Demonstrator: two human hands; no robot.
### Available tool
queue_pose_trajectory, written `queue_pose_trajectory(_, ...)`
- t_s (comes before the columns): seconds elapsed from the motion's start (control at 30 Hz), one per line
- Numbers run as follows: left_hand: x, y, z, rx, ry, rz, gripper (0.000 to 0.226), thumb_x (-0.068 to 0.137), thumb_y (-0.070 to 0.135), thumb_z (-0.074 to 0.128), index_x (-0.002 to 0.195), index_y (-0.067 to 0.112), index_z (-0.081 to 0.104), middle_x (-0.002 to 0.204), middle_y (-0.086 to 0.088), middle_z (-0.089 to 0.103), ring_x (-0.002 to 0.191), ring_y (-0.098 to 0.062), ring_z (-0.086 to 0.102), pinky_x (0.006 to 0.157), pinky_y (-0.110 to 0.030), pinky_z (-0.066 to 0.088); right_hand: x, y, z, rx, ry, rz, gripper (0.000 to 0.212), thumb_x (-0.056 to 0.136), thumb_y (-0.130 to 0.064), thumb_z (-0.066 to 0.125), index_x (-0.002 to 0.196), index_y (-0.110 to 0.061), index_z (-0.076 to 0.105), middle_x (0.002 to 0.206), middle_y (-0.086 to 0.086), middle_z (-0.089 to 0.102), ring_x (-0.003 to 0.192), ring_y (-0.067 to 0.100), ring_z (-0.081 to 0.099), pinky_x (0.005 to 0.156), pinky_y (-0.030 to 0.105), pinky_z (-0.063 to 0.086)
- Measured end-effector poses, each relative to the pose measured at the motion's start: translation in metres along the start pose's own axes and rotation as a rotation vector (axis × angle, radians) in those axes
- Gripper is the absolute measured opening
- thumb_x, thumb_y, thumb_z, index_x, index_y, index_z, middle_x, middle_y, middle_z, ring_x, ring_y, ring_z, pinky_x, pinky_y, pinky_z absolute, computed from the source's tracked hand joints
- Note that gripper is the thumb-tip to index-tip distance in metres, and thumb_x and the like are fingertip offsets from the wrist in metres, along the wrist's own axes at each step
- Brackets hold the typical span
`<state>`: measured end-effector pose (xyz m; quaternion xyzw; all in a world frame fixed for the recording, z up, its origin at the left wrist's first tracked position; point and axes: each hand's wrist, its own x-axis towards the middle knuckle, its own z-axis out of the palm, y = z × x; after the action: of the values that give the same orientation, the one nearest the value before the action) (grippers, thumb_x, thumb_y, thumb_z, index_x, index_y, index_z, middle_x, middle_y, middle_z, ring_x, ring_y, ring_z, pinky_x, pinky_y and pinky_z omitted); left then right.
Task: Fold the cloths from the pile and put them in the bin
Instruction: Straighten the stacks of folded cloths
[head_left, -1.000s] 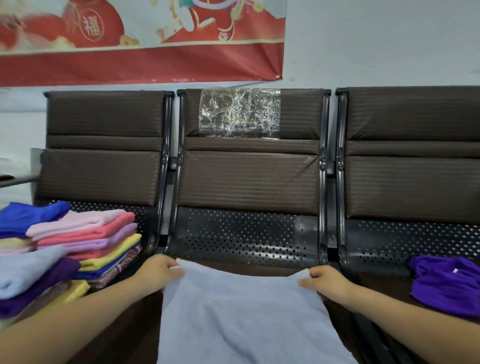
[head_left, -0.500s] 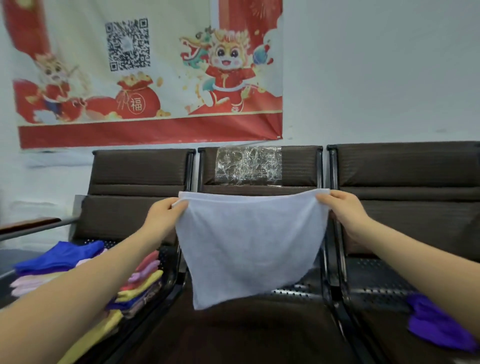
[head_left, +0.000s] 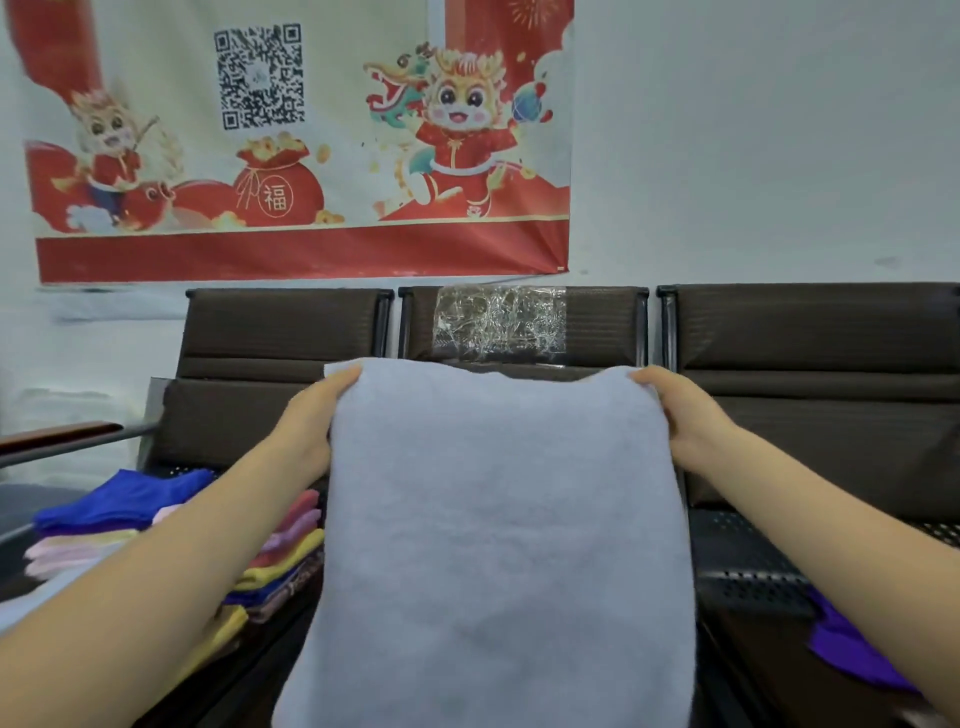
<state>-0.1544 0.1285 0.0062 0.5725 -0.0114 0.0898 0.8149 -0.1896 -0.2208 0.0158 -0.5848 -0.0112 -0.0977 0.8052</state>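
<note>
A pale grey-blue cloth (head_left: 493, 545) hangs spread in front of me over the middle seat, its lower part reaching the bottom of the view. My left hand (head_left: 311, 415) grips its top left corner and my right hand (head_left: 680, 415) grips its top right corner. A stack of folded cloths (head_left: 275, 556) in pink, yellow, blue and purple lies on the left seat. A loose purple cloth (head_left: 852, 654) lies on the right seat. No bin is in view.
Three dark brown bench seats (head_left: 810, 395) stand in a row against a white wall. A red and cream poster (head_left: 301, 140) hangs above them. Crinkled clear tape (head_left: 498, 322) covers part of the middle backrest. An armrest (head_left: 57, 434) juts out at the left.
Both hands raised the cloth off the middle seat and held it up by its top corners. It now hangs closer to me and fills more of the view.
</note>
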Motion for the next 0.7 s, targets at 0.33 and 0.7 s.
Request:
queue_pose_trajectory(0.33, 0.03, -0.176, -0.043, 0.929, -0.032, -0.226, 0.02, 0.08, 0.009, 0.068, 0.092, -0.006, 0.071, 0.086, -0.017, 0.068, 0.079, -0.028, 0.063, 0.067, -0.03, 0.042, 0.025, 0.147, -0.09, -0.898, 0.029, 0.402, 0.018, 0.08, -0.008, 0.073, 0.073, 0.0, 0.059, 0.064, 0.015, 0.054, 0.045, 0.017, 0.05, 0.045, 0.019, 0.037)
queue_pose_trajectory(0.7, 0.08, -0.216, -0.02, 1.25, -0.003, -0.118, 0.034, 0.088, -0.003, 0.051, 0.12, 0.004, 0.061, 0.106, -0.016, 0.067, 0.091, -0.027, 0.065, 0.062, -0.028, 0.05, 0.076, 0.214, -0.091, -0.783, 0.263, 0.398, 0.034, 0.087, 0.004, 0.061, 0.121, 0.008, 0.058, 0.113, 0.022, 0.062, 0.101, 0.033, 0.063, 0.089, 0.039, 0.053)
